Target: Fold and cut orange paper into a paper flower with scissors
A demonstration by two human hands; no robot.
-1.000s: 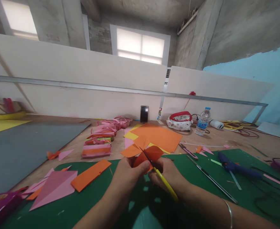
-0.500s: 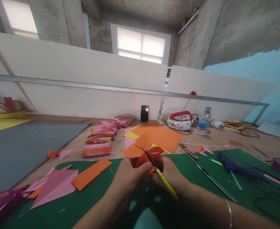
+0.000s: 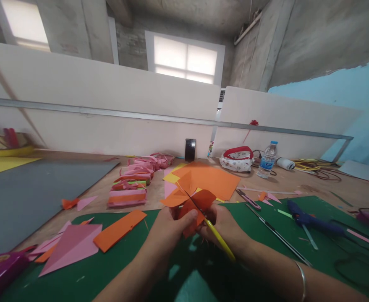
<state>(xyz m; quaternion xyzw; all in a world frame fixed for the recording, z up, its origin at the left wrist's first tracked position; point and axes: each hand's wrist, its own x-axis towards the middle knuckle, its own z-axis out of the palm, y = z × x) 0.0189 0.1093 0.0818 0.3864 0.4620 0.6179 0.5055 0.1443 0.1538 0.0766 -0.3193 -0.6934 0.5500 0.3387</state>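
Note:
Yellow-handled scissors (image 3: 219, 240), seen nearly edge-on, lie across my right hand (image 3: 224, 224), whose fingers are closed around them and partly hidden. Their thin dark blades point up and left, against a folded orange paper piece (image 3: 205, 199) with several petal-like flaps. My left hand (image 3: 169, 224) pinches this paper from the left, thumb on top. Both hands are close together above the green cutting mat (image 3: 121, 268). A flat orange paper strip (image 3: 120, 230) and a pink folded paper (image 3: 74, 247) lie to the left of my left hand.
Orange sheets (image 3: 222, 182) and pink paper bundles (image 3: 127, 198) lie beyond the mat. A phone (image 3: 190, 149), a pouch (image 3: 236, 159) and a water bottle (image 3: 268, 160) stand at the back. To the right are a cutter knife (image 3: 249, 199), a metal rod (image 3: 278, 235) and a blue glue gun (image 3: 313, 222).
The orange paper has turned slightly in my hands; its right flap stands more upright and a lower flap shows below my left thumb. Both hands stay in nearly the same place.

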